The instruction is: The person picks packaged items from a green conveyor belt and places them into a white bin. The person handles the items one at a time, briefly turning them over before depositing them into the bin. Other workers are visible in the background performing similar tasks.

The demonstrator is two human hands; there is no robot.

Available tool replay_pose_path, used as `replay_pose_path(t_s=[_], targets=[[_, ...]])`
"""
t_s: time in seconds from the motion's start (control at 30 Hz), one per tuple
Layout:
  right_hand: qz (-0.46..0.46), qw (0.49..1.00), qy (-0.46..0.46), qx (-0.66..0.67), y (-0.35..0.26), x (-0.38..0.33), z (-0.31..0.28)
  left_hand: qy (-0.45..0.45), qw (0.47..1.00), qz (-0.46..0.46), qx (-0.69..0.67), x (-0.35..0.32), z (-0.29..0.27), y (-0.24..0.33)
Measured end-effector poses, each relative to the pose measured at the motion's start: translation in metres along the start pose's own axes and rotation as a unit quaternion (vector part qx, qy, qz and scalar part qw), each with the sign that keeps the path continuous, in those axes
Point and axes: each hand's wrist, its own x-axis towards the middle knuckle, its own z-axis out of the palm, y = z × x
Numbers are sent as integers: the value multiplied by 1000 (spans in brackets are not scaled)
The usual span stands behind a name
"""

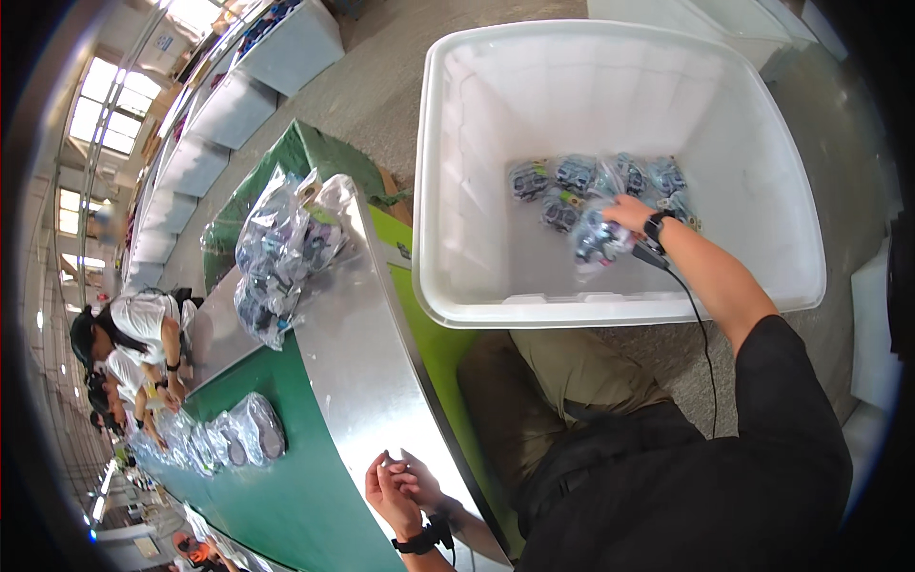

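Your right grip (629,215) holds a plastic bag (597,242) inside the white bin (620,86); steady its weight. Your left grip (394,490) curls, contents unclear.

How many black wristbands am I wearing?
2: one wristband on your right wrist, behind the right hand gripping a bagged bundle inside the white bin; another wristband on your left wrist, behind the left hand over the metal ledge. Neither is hidden.
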Motion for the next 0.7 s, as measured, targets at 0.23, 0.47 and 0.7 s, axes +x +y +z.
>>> replay_pose_path(t_s=[0.23, 0.47, 0.7], targets=[[-30, 998, 29, -45, -59, -1, 15, 16, 1000, 5, -1, -2, 1, -1], [-144, 975, -144, 87, -25, -89, 20, 2, 1000, -4, 2, 1, -11, -8], [-324, 942, 44, -74, 27, -221, 39, -116, 985, -122, -33, 30, -31, 19]])
